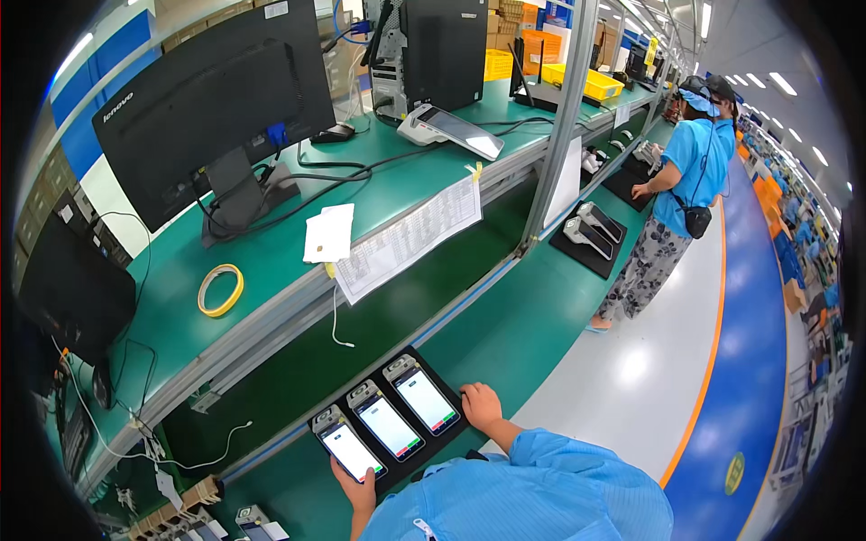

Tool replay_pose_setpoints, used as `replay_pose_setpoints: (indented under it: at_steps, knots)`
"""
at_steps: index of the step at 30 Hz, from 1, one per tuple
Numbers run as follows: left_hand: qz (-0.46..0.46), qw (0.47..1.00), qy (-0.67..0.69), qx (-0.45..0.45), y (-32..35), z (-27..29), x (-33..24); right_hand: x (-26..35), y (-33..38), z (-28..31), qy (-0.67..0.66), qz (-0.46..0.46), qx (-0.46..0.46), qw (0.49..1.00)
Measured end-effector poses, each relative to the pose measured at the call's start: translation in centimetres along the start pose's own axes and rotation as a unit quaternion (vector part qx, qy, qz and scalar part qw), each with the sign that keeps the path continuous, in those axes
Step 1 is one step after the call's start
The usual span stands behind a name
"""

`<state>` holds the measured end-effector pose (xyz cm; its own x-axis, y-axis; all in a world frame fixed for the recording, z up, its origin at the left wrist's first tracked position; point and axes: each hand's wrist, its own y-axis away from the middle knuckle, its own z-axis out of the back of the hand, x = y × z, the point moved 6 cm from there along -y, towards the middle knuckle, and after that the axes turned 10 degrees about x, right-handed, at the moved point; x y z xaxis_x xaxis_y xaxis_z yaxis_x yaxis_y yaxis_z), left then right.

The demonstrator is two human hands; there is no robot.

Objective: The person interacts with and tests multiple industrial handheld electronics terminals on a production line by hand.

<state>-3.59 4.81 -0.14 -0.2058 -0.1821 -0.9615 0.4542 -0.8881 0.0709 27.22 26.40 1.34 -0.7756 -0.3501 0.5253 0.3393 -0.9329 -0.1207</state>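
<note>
Three handheld payment terminals with lit white screens lie side by side on a black mat (442, 449) in front of me. My left hand (357, 491) grips the lower end of the left terminal (350, 449), its thumb by the screen's bottom corner and its fingers along the left side. Neither hand touches the middle terminal (388, 422) or the right terminal (422, 397). Just past the mat's right edge, my right hand (482, 406) rests on the green bench with its fingers curled in, and I see nothing in them.
A raised green shelf holds a monitor (216, 99), a roll of yellow tape (220, 290), white cards (328, 234) and another terminal (451, 129). A white cable (212, 458) hangs at left. More terminals (588, 236) lie farther along; people in blue stand beyond.
</note>
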Motion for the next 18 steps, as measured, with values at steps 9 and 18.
replay_pose_setpoints:
  at_steps: [9,18]
  knots:
    - [-0.033,0.999,-0.024,-0.018,0.0,0.0,-1.3,0.6,-0.2,0.2,0.004,0.008,-0.006,1.0]
    - [-0.02,0.999,0.009,-0.039,1.2,0.7,-0.6,1.1,0.0,-0.4,-0.013,0.007,0.019,1.0]
